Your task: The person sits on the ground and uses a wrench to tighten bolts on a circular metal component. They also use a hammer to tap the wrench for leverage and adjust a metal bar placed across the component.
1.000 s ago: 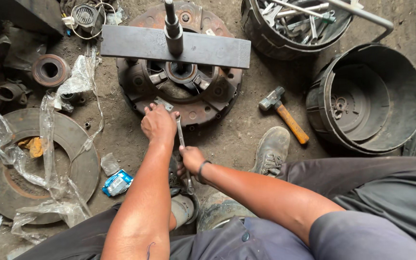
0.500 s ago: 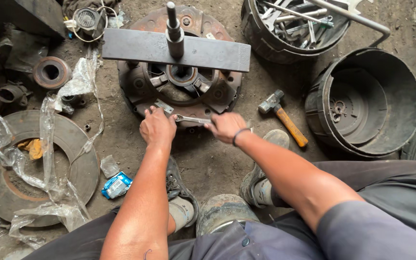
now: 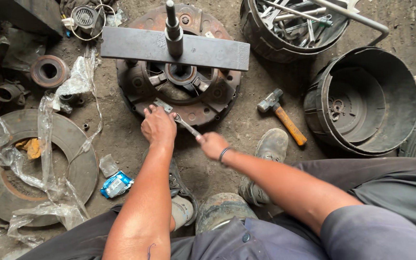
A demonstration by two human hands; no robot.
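The step in hand looks like turning a bolt on the clutch cover, at its near rim. The left hand presses the wrench head down; the right hand is closed around the handle. Next calls for 1 steady swing.

Rusty brown clutch plate, orange-handled hammer, blue-white packet, seemingly grey trousers.
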